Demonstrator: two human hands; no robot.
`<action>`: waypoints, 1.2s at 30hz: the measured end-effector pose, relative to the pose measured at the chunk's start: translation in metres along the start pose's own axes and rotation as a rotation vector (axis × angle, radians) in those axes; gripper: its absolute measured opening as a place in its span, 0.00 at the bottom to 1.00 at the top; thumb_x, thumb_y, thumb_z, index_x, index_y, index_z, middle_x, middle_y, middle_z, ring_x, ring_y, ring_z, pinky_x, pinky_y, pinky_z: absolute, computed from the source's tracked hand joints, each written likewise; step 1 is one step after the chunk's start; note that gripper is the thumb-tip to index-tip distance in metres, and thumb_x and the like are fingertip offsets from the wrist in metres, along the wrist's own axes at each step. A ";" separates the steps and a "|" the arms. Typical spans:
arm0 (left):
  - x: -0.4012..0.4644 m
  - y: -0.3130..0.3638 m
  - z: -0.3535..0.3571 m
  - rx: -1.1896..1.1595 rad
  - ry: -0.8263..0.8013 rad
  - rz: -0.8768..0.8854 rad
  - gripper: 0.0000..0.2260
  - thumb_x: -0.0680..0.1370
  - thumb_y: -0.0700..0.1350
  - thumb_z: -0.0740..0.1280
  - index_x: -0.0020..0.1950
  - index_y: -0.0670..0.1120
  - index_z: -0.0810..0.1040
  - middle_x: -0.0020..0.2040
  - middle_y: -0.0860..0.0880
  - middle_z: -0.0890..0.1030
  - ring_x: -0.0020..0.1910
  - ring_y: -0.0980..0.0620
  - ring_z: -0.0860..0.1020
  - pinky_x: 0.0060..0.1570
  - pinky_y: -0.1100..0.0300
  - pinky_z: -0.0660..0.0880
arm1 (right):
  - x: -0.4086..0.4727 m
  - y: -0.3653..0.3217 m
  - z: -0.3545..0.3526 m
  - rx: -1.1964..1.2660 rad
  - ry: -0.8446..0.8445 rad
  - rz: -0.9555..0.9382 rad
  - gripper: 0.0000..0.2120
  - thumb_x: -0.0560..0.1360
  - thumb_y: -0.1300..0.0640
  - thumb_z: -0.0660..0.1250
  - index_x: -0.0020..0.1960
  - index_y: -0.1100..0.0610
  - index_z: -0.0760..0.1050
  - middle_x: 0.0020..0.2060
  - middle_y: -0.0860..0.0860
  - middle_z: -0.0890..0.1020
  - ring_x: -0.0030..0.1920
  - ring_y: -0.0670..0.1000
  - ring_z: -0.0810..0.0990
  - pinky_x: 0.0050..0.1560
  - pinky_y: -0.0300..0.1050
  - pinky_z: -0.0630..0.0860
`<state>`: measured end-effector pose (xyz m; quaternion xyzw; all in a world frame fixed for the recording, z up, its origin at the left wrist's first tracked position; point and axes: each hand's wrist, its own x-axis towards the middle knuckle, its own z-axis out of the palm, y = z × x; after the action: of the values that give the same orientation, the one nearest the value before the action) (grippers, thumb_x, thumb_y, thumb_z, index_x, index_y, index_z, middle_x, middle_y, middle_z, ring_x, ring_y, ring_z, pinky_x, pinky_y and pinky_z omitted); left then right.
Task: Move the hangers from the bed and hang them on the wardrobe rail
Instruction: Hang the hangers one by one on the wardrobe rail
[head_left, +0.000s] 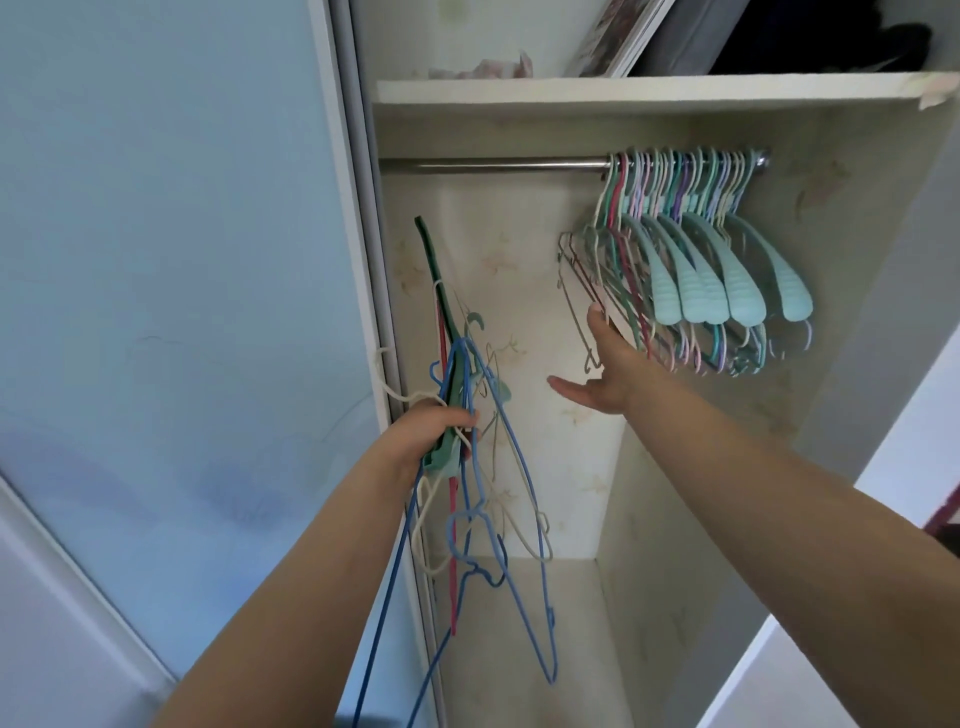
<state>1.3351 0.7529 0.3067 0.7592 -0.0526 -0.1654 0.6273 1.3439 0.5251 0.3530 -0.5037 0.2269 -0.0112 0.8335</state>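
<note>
My left hand (434, 428) grips a tangled bundle of hangers (470, 467), blue, white, pink and green, at the left side of the open wardrobe. The bundle sticks up and hangs down below my fist. A metal rail (509, 166) runs across the top of the compartment. Several hangers (691, 260), many of them pale teal, hang bunched at the rail's right end. My right hand (602, 364) reaches up with straight fingers, its fingertips at the leftmost thin hangers of that bunch. It holds nothing.
A shelf (623, 91) sits above the rail with boxes and dark items on it. A pale blue sliding door (171, 312) stands at the left. The wardrobe's side wall (841, 312) closes the right. The rail's left half is bare.
</note>
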 end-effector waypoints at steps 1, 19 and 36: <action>0.000 -0.002 0.000 0.009 -0.010 0.004 0.11 0.77 0.39 0.66 0.35 0.37 0.77 0.26 0.44 0.78 0.22 0.51 0.76 0.25 0.65 0.73 | -0.004 0.015 -0.005 -0.052 -0.034 0.007 0.41 0.66 0.33 0.70 0.74 0.46 0.61 0.76 0.52 0.52 0.67 0.63 0.65 0.51 0.58 0.80; 0.024 -0.013 0.013 -0.086 -0.038 0.016 0.10 0.79 0.38 0.63 0.39 0.36 0.76 0.30 0.43 0.78 0.23 0.52 0.77 0.26 0.65 0.74 | -0.028 0.203 -0.095 -1.109 -0.353 -0.167 0.68 0.56 0.31 0.75 0.70 0.39 0.23 0.72 0.41 0.26 0.77 0.48 0.41 0.74 0.55 0.58; 0.041 -0.011 0.033 -0.335 0.006 -0.007 0.11 0.80 0.40 0.63 0.37 0.39 0.74 0.30 0.44 0.76 0.26 0.51 0.77 0.30 0.59 0.75 | -0.036 0.225 -0.175 -0.742 0.317 -0.425 0.15 0.75 0.55 0.69 0.59 0.53 0.69 0.44 0.53 0.73 0.43 0.50 0.72 0.42 0.36 0.69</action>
<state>1.3621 0.7126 0.2828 0.6447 -0.0195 -0.1718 0.7446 1.1965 0.4983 0.1077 -0.7957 0.2320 -0.1768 0.5307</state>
